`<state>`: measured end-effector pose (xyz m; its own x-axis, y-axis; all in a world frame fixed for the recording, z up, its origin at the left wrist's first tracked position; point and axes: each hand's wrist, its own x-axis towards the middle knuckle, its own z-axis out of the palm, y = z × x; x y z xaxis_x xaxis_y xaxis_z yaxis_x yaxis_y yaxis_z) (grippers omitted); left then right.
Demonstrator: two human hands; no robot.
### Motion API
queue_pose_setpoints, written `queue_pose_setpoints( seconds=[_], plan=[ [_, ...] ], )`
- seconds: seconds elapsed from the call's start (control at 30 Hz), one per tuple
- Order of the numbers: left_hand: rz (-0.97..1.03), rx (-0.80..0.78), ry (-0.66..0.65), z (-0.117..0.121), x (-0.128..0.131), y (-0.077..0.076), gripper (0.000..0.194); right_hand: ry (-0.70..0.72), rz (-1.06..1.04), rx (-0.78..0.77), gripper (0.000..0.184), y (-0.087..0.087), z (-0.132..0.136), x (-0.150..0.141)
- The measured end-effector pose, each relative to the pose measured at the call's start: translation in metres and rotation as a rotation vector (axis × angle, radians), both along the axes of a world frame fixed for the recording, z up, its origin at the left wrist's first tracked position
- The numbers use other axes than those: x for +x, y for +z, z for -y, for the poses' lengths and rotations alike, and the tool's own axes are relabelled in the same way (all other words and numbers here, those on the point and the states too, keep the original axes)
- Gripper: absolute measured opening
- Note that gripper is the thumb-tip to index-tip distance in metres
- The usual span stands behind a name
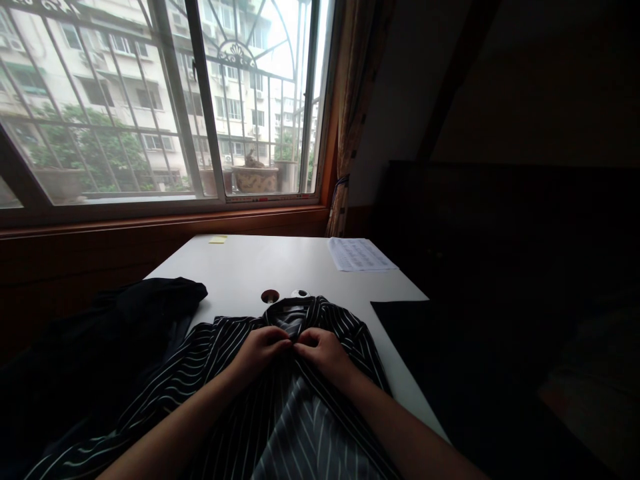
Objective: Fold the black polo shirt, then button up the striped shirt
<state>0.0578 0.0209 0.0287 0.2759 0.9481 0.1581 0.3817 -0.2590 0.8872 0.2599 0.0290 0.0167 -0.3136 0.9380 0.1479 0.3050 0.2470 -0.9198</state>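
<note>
Striped shirt lies across the near edge of the white table, its fabric soft and creased. Left hand and right hand pinch its front edges below the collar, fingertips closed on cloth. Bare tabletop extends beyond toward papers; dark clothing crowds the left edge.
</note>
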Motion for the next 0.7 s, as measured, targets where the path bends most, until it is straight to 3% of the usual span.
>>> queue_pose_setpoints(
  seconds=[0.7],
  plan=[
    [-0.136, 0.243, 0.008, 0.0042, 0.003, -0.0049, 0.016, -0.037, 0.049, 0.056, 0.014, 0.0016, 0.0033, -0.0016]
  ],
)
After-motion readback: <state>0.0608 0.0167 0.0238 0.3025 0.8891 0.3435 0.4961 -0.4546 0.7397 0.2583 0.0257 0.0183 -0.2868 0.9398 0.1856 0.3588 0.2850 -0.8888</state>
